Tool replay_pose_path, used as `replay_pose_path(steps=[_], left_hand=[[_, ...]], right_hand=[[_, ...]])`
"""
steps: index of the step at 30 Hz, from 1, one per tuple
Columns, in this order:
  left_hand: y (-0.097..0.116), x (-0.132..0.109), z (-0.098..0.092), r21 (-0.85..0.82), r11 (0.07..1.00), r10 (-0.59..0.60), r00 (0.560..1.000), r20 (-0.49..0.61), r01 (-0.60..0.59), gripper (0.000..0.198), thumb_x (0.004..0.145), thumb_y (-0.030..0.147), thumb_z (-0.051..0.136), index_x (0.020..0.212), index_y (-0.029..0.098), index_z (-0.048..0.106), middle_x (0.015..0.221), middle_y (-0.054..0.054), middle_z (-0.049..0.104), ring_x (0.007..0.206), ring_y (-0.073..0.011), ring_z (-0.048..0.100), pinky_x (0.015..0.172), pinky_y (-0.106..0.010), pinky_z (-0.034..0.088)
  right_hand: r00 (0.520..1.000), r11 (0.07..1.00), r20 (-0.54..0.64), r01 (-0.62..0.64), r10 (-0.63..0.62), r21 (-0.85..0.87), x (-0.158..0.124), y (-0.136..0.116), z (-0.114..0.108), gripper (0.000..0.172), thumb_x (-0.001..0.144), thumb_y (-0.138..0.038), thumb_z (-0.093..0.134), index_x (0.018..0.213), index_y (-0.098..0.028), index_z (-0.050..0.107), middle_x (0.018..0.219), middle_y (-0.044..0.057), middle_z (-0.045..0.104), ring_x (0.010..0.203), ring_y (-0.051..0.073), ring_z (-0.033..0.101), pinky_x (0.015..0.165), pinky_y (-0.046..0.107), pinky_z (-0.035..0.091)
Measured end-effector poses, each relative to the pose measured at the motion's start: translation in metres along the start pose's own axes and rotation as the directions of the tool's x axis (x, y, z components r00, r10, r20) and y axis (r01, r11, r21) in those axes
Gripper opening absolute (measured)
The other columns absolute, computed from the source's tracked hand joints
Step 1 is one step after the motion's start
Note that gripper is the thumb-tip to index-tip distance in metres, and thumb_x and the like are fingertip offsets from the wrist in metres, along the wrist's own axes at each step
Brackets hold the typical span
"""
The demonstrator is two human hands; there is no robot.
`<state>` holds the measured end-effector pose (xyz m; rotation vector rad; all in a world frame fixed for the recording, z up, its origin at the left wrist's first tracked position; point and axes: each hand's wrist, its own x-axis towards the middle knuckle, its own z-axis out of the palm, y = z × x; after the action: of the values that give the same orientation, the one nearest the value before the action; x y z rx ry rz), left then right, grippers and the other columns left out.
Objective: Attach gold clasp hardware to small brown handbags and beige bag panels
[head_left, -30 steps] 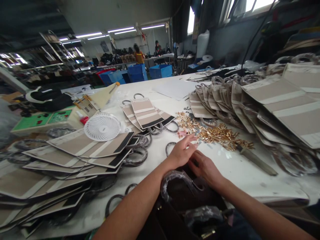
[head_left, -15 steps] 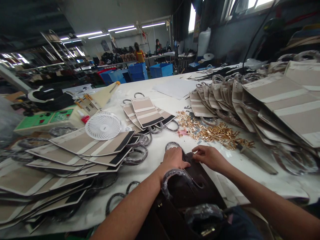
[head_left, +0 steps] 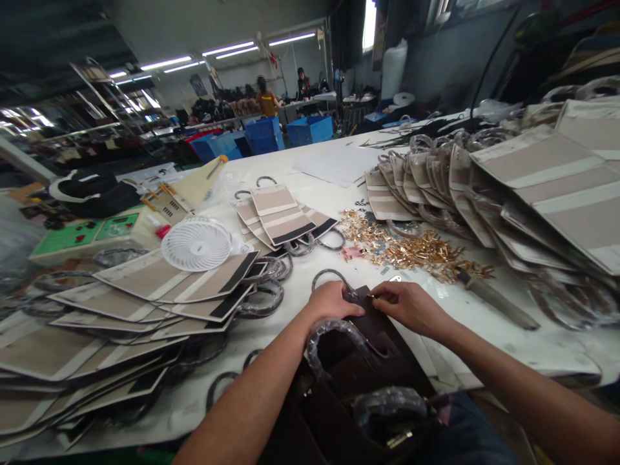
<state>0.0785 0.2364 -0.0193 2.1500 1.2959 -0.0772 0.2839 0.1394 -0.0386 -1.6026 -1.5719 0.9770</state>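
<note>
While apparently pinching gold bit (head_left: 371, 296) in right hand (head_left: 407, 303), pressing left hand (head_left: 333, 301) on panel (head_left: 392, 352), with unclear grip, at near edge of surface (head_left: 542, 349). Seemingly partway: with hardware (head_left: 400, 440) already set below, with loose fittings (head_left: 419, 252) left over.

Head-worn view, forward and downward

Two bare forearms (head_left: 264, 384) reached over the white table's (head_left: 278, 168) near edge and converged. The left hand (head_left: 332, 300) lay back uppermost, thumb stretched rightward; the right hand (head_left: 404, 302), just beside, had thumb and fingertips pinched together.
</note>
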Motion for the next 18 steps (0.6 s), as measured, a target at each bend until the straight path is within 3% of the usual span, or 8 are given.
replay_pose_path(steps=[12, 18], left_hand=[[0.002, -0.005, 0.002, -0.215, 0.976, 0.045, 0.999, 0.017, -0.04, 0.031, 0.069, 0.038, 0.083, 0.093, 0.019, 0.076, 0.092, -0.005, 0.078, 0.09, -0.0254, 0.071, 0.076, -0.03, 0.054], [0.014, -0.021, 0.003, -0.272, 0.962, -0.003, 1.0, -0.001, 0.003, 0.025, 0.074, 0.036, 0.078, 0.093, 0.02, 0.079, 0.091, -0.005, 0.078, 0.088, -0.0252, 0.072, 0.076, -0.031, 0.054]], right_hand=[[1.0, 0.999, -0.026, -0.013, 0.012, -0.037, -0.002, -0.007, 0.002, 0.02, 0.084, -0.037, 0.065, 0.092, -0.025, 0.078, 0.077, 0.0, 0.077, 0.073, 0.023, 0.071, 0.064, 0.03, 0.051], [0.998, 0.981, -0.069, 0.0, -0.014, -0.195, -0.007, 0.001, 0.016, 0.023, 0.082, -0.04, 0.061, 0.093, -0.028, 0.077, 0.079, 0.001, 0.078, 0.073, 0.025, 0.072, 0.065, 0.033, 0.05]])
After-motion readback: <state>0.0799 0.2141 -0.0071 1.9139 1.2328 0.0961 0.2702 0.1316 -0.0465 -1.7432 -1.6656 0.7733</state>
